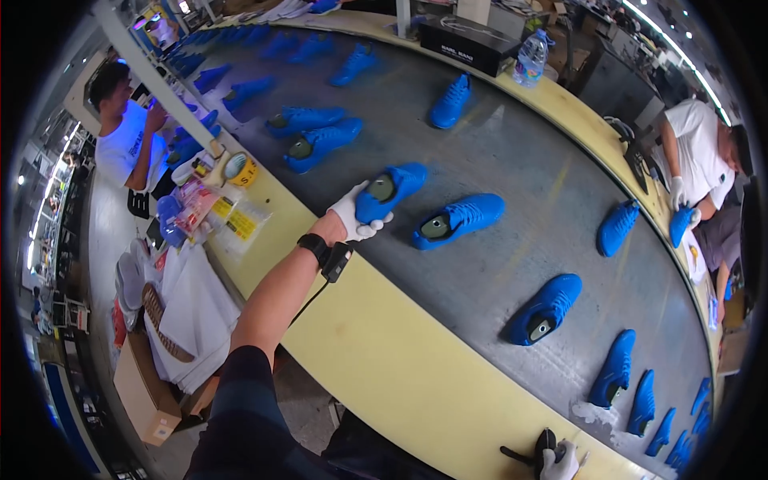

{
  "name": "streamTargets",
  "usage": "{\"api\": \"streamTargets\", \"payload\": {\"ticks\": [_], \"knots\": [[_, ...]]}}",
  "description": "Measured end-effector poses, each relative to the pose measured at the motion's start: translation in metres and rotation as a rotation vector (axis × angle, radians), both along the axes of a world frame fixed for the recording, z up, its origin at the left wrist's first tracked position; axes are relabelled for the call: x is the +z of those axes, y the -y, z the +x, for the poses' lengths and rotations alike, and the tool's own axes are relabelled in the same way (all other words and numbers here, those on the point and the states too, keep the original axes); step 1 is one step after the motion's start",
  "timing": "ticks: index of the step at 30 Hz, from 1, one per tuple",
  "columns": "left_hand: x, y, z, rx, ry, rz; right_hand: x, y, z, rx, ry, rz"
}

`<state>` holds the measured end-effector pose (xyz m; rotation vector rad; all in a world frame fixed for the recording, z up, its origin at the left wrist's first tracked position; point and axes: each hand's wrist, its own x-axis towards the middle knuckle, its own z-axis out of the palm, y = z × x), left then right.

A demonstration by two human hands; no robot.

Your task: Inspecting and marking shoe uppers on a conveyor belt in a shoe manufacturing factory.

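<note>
My left hand (360,214), in a white glove, is closed round the heel end of a blue lace-up shoe (402,189). That shoe is over the near edge of the grey conveyor belt (512,152), its toe pointing away to the right. Just to its right, another blue shoe (464,219) rests on the belt. At the lower right my right hand (562,462), also gloved, is curled by the yellow table edge, beside a black object (542,446) whose kind I cannot make out. A thin pointed thing shows by its fingers; the frame's bottom edge cuts off the rest.
More blue shoes (548,308) are spread along the belt both ways. On the left ledge lie a yellow tape roll (241,170) and plastic bags (232,218). A water bottle (530,58) and black shoebox (466,46) stand at the far side. Co-workers sit left and right.
</note>
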<state>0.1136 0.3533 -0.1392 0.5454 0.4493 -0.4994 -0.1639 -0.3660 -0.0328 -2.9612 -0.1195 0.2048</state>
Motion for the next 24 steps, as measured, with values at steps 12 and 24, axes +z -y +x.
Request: {"api": "streamTargets", "payload": {"ticks": [12, 24], "knots": [[0.010, 0.017, -0.012, -0.054, 0.169, -0.108, -0.004, 0.004, -0.005, -0.257, -0.140, 0.108], [0.025, 0.032, -0.043, -0.053, 0.478, -0.369, 0.004, 0.005, -0.001, -0.194, -0.061, 0.241]]}}
